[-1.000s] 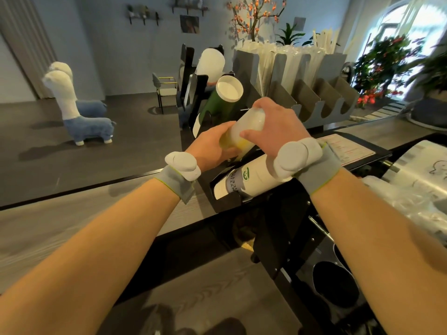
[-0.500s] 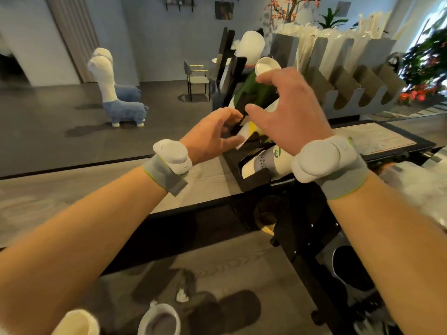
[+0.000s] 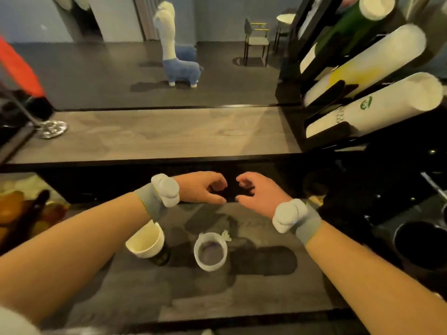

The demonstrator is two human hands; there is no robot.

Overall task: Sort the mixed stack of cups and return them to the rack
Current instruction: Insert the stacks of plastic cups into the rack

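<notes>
My left hand [image 3: 202, 188] and my right hand [image 3: 257, 192] hover side by side above the lower counter, fingers curled and apart, holding nothing. Below them stand two cup stacks: a cream-lined cup with a dark base [image 3: 146, 240] partly under my left forearm, and a translucent grey cup [image 3: 210, 251] to its right. At the upper right the black rack [image 3: 294, 93] holds slanted rows of cups: a green stack [image 3: 348, 22], a white-and-yellow stack [image 3: 370, 61] and a white stack with a green logo [image 3: 377, 108].
A raised wooden counter [image 3: 157, 134] runs across above the lower worktop [image 3: 217, 286]. A glass base [image 3: 52, 129] stands at its left end. Round dark openings [image 3: 422, 245] sit at the right. Fruit-coloured items [image 3: 14, 209] lie at the left edge.
Both hands have let go of the yellow cup stack at the rack and dropped down toward the lower counter. The view has tilted down and left, bringing the two standing cups into sight.
</notes>
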